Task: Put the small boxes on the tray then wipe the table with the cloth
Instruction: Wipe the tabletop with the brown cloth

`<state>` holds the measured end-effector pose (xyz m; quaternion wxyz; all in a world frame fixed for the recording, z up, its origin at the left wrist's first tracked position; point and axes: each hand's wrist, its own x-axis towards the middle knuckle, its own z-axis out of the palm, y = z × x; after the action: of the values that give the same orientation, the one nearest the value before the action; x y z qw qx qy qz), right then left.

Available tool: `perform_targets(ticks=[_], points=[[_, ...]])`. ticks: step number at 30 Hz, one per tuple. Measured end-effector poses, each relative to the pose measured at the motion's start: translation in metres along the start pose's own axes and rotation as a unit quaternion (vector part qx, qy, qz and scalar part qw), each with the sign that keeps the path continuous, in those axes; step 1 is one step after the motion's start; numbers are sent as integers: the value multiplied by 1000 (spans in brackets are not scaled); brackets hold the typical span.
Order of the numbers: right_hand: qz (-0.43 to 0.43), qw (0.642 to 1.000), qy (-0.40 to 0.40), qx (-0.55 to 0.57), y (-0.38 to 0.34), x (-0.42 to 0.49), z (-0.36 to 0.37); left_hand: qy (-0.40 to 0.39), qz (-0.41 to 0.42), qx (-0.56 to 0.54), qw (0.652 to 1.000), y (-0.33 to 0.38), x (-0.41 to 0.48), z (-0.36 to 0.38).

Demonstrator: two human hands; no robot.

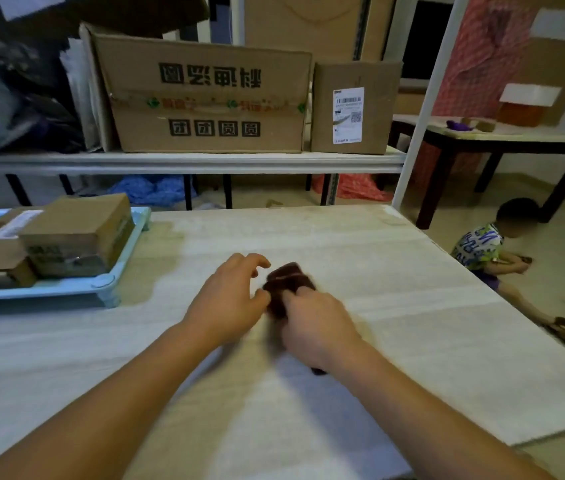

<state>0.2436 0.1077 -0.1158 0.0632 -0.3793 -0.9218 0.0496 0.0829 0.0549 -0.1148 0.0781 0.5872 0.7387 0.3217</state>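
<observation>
At nine o'clock the small boxes [76, 233] sit stacked on the light blue tray [66, 289], which touches the table's left side. The left hand [229, 299] rests with fingers loosely spread, touching the dark brown cloth [288, 282] at its three o'clock. The right hand [315, 323] grips the cloth from six o'clock, fingers closed over it. The table [412, 306] lies bare toward its right edge. At twelve o'clock, a shelf carton [204, 98] shows upside-down printed characters
</observation>
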Motion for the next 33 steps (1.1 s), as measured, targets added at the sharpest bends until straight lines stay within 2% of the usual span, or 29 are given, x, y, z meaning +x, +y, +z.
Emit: perform_targets(ticks=[2,4,9,11,13,17,19,23,24,27,29,31,33], points=[[-102,993,-44,34,-46,-18,3,52,-20,-12,998,-11,-4,-10],[-127,990,-45,31,-52,-18,-1,79,-35,-14,996,-22,-8,-20],[19,996,87,-15,9,42,-19,69,-42,-6,997,-32,-8,-25],[70,992,100,-33,28,67,-21,52,-46,6,998,-32,-8,-22],[103,991,73,-31,40,83,-14,36,-50,22,998,-34,-8,-21],[114,993,3,10,26,89,-1,19,-64,40,997,-44,-7,-25],[84,995,-13,49,1,84,-3,23,-65,37,997,-50,-6,-28],[-29,984,-120,128,-46,62,-7,46,-78,21,996,-60,-3,-37],[-26,984,-107,143,-46,64,-11,52,-82,18,995,-63,-2,-40],[82,978,52,186,-13,95,-29,62,-79,9,995,-69,-4,-45],[160,963,141,165,16,123,-42,69,-75,5,995,-71,-7,-46],[195,965,136,112,39,149,-40,76,-78,-2,994,-74,-10,-45],[199,977,49,67,43,170,-20,88,-89,-16,992,-79,-14,-45]])
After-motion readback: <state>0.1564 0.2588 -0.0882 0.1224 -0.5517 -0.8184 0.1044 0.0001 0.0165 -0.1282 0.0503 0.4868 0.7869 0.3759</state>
